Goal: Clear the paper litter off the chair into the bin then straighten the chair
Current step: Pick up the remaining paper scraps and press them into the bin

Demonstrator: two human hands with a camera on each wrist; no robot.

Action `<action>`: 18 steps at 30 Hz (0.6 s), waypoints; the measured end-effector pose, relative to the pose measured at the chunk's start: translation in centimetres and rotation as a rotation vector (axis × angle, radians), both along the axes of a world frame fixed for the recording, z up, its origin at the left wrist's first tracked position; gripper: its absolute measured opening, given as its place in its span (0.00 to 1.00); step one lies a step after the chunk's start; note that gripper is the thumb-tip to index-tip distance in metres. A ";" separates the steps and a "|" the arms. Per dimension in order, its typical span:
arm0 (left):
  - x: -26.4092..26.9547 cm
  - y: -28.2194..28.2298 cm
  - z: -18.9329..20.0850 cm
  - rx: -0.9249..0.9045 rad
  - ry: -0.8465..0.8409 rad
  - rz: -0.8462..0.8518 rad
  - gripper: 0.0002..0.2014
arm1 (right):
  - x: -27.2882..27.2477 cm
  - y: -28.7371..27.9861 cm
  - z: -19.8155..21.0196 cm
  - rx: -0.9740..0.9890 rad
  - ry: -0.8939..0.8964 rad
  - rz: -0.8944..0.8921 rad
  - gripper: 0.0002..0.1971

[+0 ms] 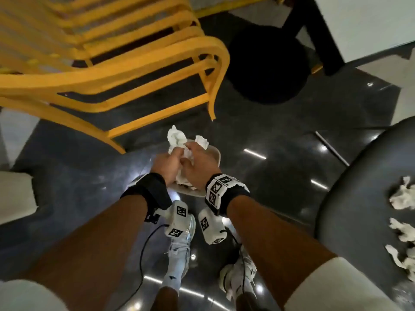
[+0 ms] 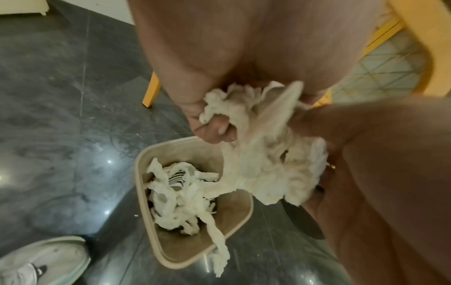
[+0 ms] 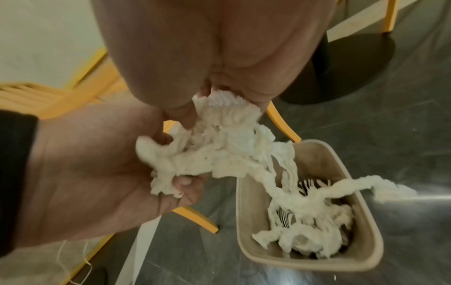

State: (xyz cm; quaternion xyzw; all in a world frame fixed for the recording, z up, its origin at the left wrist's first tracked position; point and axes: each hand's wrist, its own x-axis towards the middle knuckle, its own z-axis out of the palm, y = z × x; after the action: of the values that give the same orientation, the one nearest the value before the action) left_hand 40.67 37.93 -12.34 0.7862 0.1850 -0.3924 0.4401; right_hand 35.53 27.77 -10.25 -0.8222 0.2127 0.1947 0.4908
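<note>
Both hands hold one bundle of crumpled white paper (image 1: pixel 177 142) (image 2: pixel 266 154) (image 3: pixel 219 146) above a beige bin (image 1: pixel 215 153) (image 2: pixel 146 158) (image 3: pixel 363 256) on the floor. My left hand (image 1: pixel 167 163) (image 3: pixel 97 164) grips the bundle's left side with curled fingers. My right hand (image 1: pixel 198 161) (image 2: pixel 378 154) grips its right side. Twisted paper strands hang from the bundle down to the paper lying inside the bin. A dark grey chair seat (image 1: pixel 359 176) at the right edge carries several more crumpled paper pieces (image 1: pixel 402 196).
A yellow slatted chair (image 1: pixel 112 70) stands just beyond the bin, its legs close to it. A round black table base (image 1: pixel 267 70) sits farther back under a white tabletop (image 1: pixel 370 23). My white shoes (image 1: pixel 179 254) stand on the glossy dark floor beside the bin.
</note>
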 end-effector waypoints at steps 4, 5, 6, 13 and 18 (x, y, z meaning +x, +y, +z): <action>0.1 2.1 -4.4 0.054 -0.024 -0.154 0.18 | -0.7 0.7 -6.0 -0.071 0.115 0.045 0.21; -0.1 2.4 -5.4 0.051 -0.019 -0.191 0.19 | -0.9 0.8 -7.1 -0.088 0.146 0.054 0.21; -0.2 2.6 -6.4 0.047 -0.019 -0.224 0.19 | -1.2 0.8 -7.9 -0.093 0.175 0.072 0.21; -0.6 1.9 -9.7 0.093 -0.007 -0.442 0.18 | -2.0 -0.3 -12.4 -0.183 0.394 -0.020 0.21; -0.4 1.8 -9.2 0.187 -0.009 -0.475 0.17 | -2.8 -1.7 -12.1 -0.189 0.460 0.039 0.19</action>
State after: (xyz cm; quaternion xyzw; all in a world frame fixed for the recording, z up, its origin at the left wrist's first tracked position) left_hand 40.30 39.72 -21.52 0.8466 0.0288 -0.4625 0.2619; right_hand 32.69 26.10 -22.33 -0.8026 0.3200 0.3652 0.3465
